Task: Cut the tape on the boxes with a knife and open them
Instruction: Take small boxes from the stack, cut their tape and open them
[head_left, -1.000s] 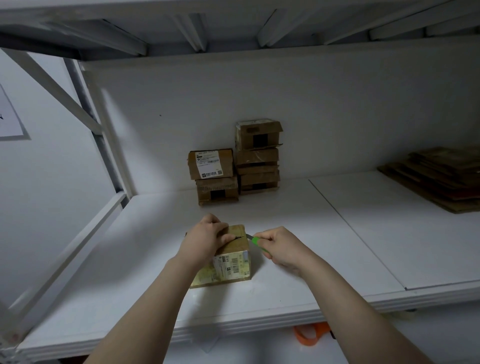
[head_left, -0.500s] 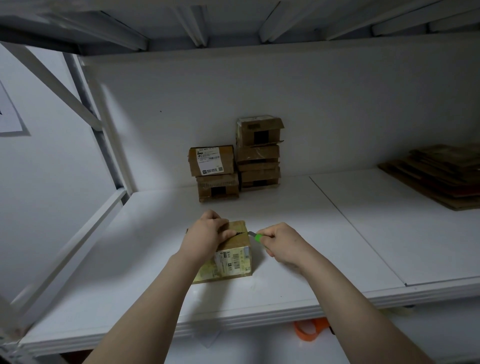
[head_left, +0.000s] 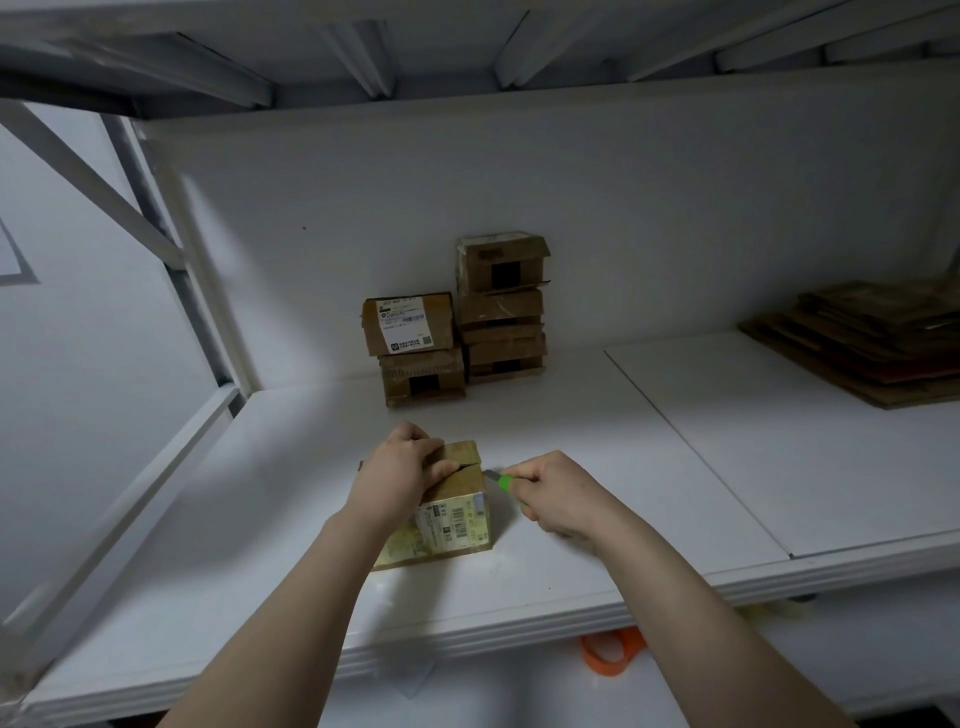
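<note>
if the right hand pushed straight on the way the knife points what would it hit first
Likely the box, at its top right edge by the knife tip; the left hand rests just beyond.

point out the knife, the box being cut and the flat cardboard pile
knife (head_left: 503, 482): head view, green handle end beside the blade
box being cut (head_left: 457, 525): head view, labelled front face
flat cardboard pile (head_left: 872, 343): head view, top sheets
</note>
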